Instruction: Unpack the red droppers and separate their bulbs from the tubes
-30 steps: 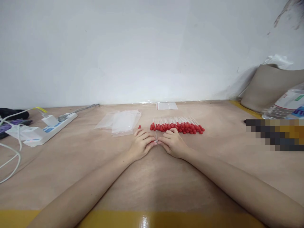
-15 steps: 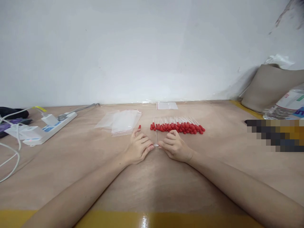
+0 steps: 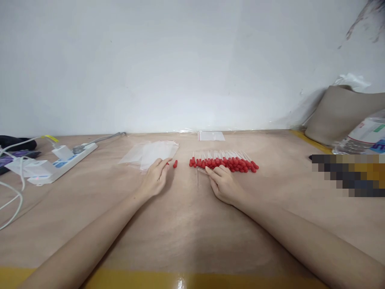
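Right hand point(image 3: 224, 185) pinches a clear tube point(image 3: 202, 171), likely light, stiff, best held mid-length; left hand point(image 3: 154, 177) half curled, red cap point(image 3: 167, 164) at its fingertips, grip unclear.

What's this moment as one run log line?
left hand: beside small red bulb-shaped piece; right hand: holding thin clear tube; beyond: row of red-ended clear sticks

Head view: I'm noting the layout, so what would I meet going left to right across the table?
Power strip, left hand, single red piece, pile of red-ended pieces, plastic bottle.
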`<state>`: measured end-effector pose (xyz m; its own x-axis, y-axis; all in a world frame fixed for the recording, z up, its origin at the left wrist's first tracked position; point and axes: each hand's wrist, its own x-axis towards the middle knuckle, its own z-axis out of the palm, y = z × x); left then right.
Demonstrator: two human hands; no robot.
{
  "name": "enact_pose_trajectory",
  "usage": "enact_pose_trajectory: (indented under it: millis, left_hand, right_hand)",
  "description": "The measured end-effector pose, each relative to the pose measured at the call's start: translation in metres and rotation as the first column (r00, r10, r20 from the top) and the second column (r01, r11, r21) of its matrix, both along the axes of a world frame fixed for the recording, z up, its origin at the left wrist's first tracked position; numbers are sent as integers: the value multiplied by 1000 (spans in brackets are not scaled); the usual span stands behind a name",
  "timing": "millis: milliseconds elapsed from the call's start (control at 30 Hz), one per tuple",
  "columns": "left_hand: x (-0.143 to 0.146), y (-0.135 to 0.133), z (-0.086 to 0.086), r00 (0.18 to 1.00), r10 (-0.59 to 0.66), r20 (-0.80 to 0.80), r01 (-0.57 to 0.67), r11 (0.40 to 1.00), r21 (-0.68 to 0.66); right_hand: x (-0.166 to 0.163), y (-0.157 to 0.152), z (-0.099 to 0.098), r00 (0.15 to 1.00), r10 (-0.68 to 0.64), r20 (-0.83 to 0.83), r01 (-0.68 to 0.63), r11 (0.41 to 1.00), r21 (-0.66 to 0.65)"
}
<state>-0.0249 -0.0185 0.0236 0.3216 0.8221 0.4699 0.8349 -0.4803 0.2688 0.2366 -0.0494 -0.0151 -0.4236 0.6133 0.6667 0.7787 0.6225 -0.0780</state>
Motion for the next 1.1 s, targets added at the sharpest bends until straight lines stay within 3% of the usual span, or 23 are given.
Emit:
enact_pose_trajectory:
  millis: [200, 500, 833, 1100]
  left_hand:
    - [14, 39, 16, 986, 163, -43, -169, 972, -166]
    - [23, 63, 7, 931, 276, -238, -313, 940, -135]
    - [27, 71, 4, 934, 280, -220, -311, 943, -119]
    - [65, 59, 13, 968, 166, -187, -182, 981, -67]
  right_hand:
    - [-14, -4, 6, 999, -33, -21, 31, 998, -59]
    - [-18, 2, 3, 1000, -21, -6, 21, 999, -47]
    - [-17, -7, 11, 995, 98, 8, -95, 974, -205]
    - [-16, -7, 14, 994, 105, 38, -90, 956, -279]
